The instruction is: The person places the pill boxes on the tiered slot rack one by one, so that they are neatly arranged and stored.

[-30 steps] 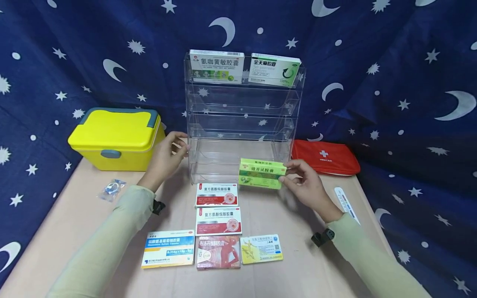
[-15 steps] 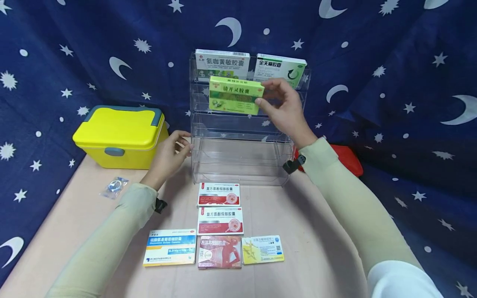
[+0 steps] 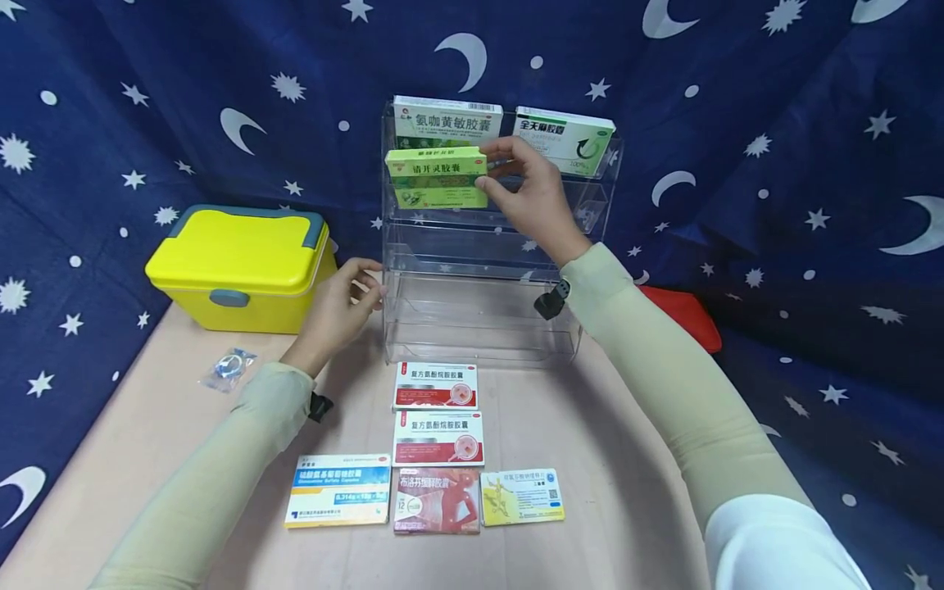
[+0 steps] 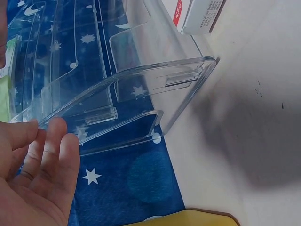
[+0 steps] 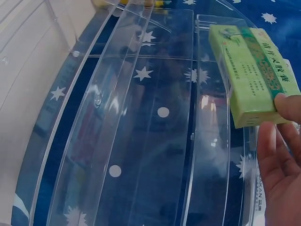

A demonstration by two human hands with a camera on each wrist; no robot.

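A clear acrylic tiered rack (image 3: 479, 319) stands at the back of the table. My right hand (image 3: 492, 174) pinches a green medicine box (image 3: 437, 176) by its right end and holds it at the left of the second shelf from the top. In the right wrist view the green medicine box (image 5: 251, 70) lies against the clear shelf, with my fingertips (image 5: 287, 106) on its near end. My left hand (image 3: 369, 283) rests with relaxed fingers against the rack's left side. The left wrist view shows those fingers (image 4: 51, 150) beside the rack's side wall (image 4: 141, 94).
Two white-and-green boxes (image 3: 447, 123) (image 3: 564, 139) stand on the top shelf. Several flat medicine boxes (image 3: 438, 437) lie in front of the rack. A yellow lidded case (image 3: 239, 266) sits at the left, a small plastic bag (image 3: 227, 369) near it, a red pouch (image 3: 682, 315) at the right.
My right hand has raised the green box from just above the table to the second shelf and moved it left. The left hand has stayed at the rack's side.
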